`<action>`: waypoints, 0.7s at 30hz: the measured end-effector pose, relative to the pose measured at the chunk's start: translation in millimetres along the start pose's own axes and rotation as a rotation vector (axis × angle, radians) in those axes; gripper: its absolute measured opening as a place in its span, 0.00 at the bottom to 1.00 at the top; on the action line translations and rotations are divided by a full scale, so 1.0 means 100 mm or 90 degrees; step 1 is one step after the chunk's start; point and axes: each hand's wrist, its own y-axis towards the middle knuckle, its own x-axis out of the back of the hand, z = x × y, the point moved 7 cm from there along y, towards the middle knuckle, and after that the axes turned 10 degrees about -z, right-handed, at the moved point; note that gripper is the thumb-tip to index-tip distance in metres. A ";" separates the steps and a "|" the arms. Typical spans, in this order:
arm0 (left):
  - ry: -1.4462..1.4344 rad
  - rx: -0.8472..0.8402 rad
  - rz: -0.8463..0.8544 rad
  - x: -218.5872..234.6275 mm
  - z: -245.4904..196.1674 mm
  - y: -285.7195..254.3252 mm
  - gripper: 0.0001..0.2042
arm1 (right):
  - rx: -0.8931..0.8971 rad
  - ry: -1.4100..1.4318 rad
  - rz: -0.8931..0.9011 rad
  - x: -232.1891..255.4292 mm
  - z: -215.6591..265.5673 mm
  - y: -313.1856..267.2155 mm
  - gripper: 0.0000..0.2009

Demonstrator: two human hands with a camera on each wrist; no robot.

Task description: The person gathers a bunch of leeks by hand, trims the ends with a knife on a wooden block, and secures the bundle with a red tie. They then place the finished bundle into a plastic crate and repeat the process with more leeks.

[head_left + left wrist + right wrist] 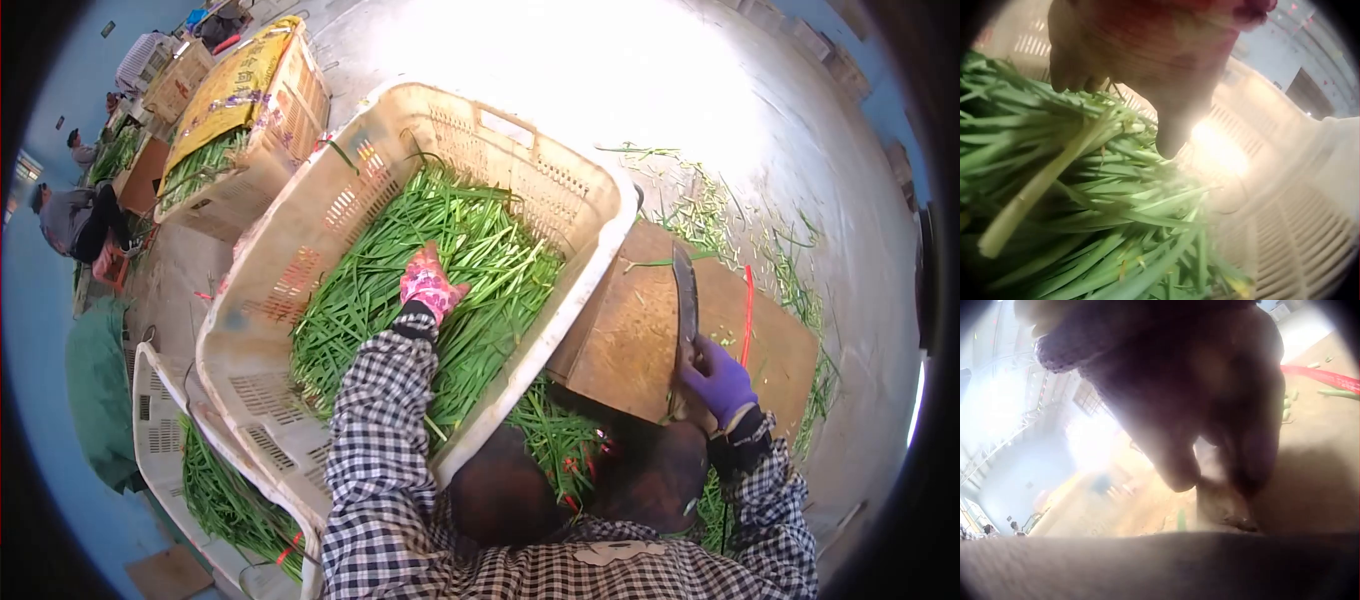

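Note:
Long green stalks (500,230) fill much of a big cream plastic crate (610,210). My left hand (432,285), in a pink patterned glove, reaches over the middle of them. In the left wrist view its thumb and fingers stand apart above the stalks (1104,212), and the hand (1141,50) is partly dark. A purple glove covers my right hand (722,382), which grips a knife (686,300) with a long curved blade over a brown board. In the right wrist view the hand (1197,394) has its fingers curled, and the handle is mostly hidden.
The brown board (630,320) carries a red strip (748,315). Cut scraps (700,210) lie on the floor beyond. Another crate (150,400) with tied stalks stands lower left; a stacked crate with a yellow sack (240,75) is upper left. People sit farther left.

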 end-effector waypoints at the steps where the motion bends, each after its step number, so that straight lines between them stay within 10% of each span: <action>1: 0.027 0.036 -0.032 -0.08 0.06 0.10 0.45 | 0.005 0.000 -0.017 -0.02 -0.06 0.02 0.26; 6: 0.111 0.042 -0.069 -0.47 0.12 0.37 0.19 | 0.046 -0.028 -0.047 -0.11 -0.15 0.10 0.27; 7: 0.095 -0.074 -0.212 -0.46 0.00 0.34 0.09 | 0.041 -0.032 -0.044 -0.11 -0.14 0.10 0.27; 13: 0.070 -0.306 -0.164 -0.61 -0.74 0.19 0.22 | 0.063 -0.068 -0.034 -0.13 -0.07 0.13 0.25; 21: 0.115 -0.194 0.136 -0.83 -0.87 0.29 0.52 | 0.104 -0.093 -0.074 -0.12 -0.05 0.12 0.24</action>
